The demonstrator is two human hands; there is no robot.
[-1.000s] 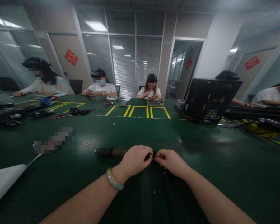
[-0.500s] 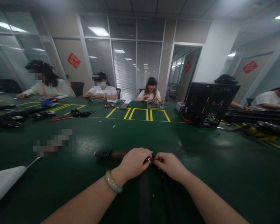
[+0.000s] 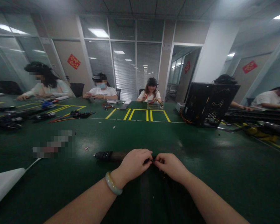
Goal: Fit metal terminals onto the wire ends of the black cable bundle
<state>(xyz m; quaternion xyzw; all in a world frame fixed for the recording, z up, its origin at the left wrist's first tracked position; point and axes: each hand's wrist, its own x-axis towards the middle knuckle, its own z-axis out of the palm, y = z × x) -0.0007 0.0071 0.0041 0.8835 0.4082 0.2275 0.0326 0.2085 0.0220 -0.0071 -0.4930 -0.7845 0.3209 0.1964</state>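
A dark cylindrical tool [image 3: 118,156] lies on the green table, its ribbed collar and narrow metal tip pointing left. My left hand [image 3: 135,163], with a pale bangle at the wrist, is curled over the tool's right end, and its fingers hide that part. Close beside it, my right hand [image 3: 169,165] pinches the end of a dark cable, which hangs below the fingers and is hard to see against the table. A tiny glint of metal shows between the fingertips of both hands. Whether the cable end touches the tool I cannot tell.
A black computer case [image 3: 210,104] stands at the right, near dark cable bundles. Wire harnesses [image 3: 77,114] and black parts [image 3: 9,119] lie at the left. White sheet material [image 3: 7,183] is at the near left. Several people sit along the far side.
The bright square metal end between my fingertips is now mostly hidden, and my two hands' fingertips are slightly shifted. The tool lies in the same place.
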